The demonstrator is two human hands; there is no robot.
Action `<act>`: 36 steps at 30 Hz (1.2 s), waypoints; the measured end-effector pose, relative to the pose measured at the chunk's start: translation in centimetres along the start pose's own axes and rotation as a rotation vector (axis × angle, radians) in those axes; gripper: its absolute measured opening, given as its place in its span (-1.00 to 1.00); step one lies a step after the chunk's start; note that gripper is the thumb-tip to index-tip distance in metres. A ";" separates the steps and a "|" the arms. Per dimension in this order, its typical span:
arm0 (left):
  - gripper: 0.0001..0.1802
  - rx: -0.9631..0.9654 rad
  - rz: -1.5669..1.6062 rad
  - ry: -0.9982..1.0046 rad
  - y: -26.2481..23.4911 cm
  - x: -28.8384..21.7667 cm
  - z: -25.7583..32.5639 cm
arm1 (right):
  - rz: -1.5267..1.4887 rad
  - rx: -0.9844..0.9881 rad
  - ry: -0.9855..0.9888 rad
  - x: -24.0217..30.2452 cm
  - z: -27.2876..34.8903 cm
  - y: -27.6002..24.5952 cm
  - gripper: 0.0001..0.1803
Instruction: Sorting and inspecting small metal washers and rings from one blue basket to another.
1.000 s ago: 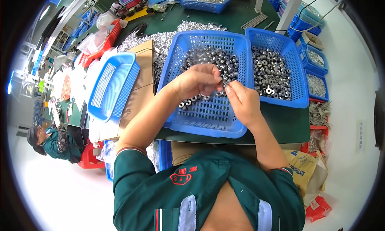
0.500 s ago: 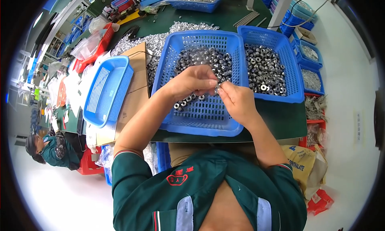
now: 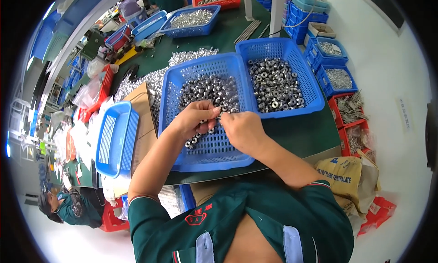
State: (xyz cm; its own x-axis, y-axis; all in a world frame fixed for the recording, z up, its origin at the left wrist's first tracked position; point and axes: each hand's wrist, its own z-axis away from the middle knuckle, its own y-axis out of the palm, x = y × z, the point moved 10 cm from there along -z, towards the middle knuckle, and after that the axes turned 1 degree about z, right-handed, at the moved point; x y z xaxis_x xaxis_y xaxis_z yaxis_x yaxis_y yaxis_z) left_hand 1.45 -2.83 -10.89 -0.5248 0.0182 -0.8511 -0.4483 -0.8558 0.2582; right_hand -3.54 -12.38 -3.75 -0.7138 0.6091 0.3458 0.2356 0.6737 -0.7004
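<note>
My left hand (image 3: 199, 119) is over the middle blue basket (image 3: 207, 166), its thumb and fingers closed on a small metal ring (image 3: 219, 111). Touching it from the right, my right hand (image 3: 245, 131) pinches at the same spot. Whatever its fingertips grip is too small and hidden to make out. Below and beyond both hands lie many loose metal rings (image 3: 196, 92), heaped toward the basket's far side, with the slotted floor showing near me. A second blue basket (image 3: 315, 100) stands against it on the right, holding more dark metal rings (image 3: 276, 83).
A smaller light-blue basket (image 3: 101, 156) sits at the left by a cardboard sheet (image 3: 143, 105). Shiny small parts (image 3: 194, 57) are piled on the green table (image 3: 296, 135) behind. Stacked bins (image 3: 340, 80) and a yellow sack (image 3: 340, 171) stand right. A co-worker (image 3: 75, 208) sits far left.
The whole view has shifted, so the baskets appear lower and farther left. Both hands stay together over the middle basket, slightly nearer me, and my right hand shows more of its back.
</note>
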 end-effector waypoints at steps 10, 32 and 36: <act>-0.75 -0.313 -0.686 0.227 0.8 -9.0 -0.3 | -0.076 -0.066 0.091 -1.0 -0.1 -1.2 -0.87; -0.78 -0.463 -1.188 0.959 5.4 -15.5 -4.6 | -0.489 -0.201 0.326 -4.4 0.7 -2.1 -0.83; -0.81 -0.409 -1.223 0.646 1.3 -9.3 -0.5 | -0.585 -0.153 0.392 -4.4 0.7 -1.6 -0.82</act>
State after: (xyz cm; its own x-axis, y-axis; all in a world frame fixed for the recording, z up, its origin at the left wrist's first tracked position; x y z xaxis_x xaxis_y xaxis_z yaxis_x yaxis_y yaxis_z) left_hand 6.12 -4.37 -2.91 0.4923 0.6969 -0.5214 -0.0761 -0.5623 -0.8234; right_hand -1.28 -16.44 -4.60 -0.4688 0.2162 0.8564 -0.0033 0.9691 -0.2465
